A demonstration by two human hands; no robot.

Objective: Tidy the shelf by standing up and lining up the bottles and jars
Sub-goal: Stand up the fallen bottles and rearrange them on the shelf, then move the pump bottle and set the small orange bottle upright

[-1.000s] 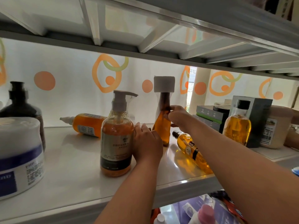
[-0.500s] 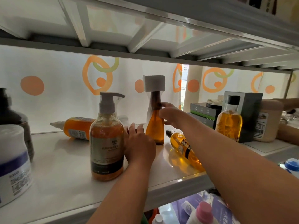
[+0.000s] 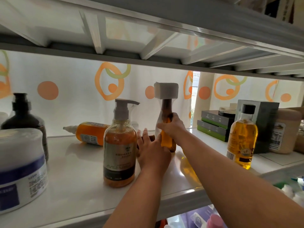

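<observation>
- White tub point(image 3: 21, 163) with a blue-banded label stands upright at the near left corner of the shelf point(image 3: 79, 191), a glossy pale board.
- Right of the tub and apart from it, a clear pump bottle point(image 3: 120, 150) of amber liquid stands upright near the front edge, its nozzle pointing right.
- The left hand point(image 3: 152, 152) rests on the shelf just beside the pump bottle, fingers stretched toward the back and gripping nothing. A small dark brown object point(image 3: 150, 139) shows past the fingertips, too hidden to identify.
- Under the right forearm a yellow bottle point(image 3: 187, 168) lies on its side, mostly covered by the arm.
- The right hand point(image 3: 171, 126) is clamped round the shoulder of a tall amber bottle point(image 3: 166, 109). This bottle stands upright at mid-shelf in a clear wrap, topped by a white block cap, with its base just beside the left hand's fingers.
- Well apart to the right, a golden oil bottle point(image 3: 241, 139) with a black cap stands upright.
- Behind it stands a grey carton point(image 3: 264, 116), with a beige jar point(image 3: 285, 134) to the carton's right and stacked grey-and-green boxes point(image 3: 213, 124) to its left.
- At the back left, an orange bottle point(image 3: 90, 132) lies on its side, white tip pointing left.
- A dark pump bottle point(image 3: 23, 117) stands upright behind the tub.
- A white curtain point(image 3: 74, 104) printed with orange dots and rings hangs behind the shelf.
</observation>
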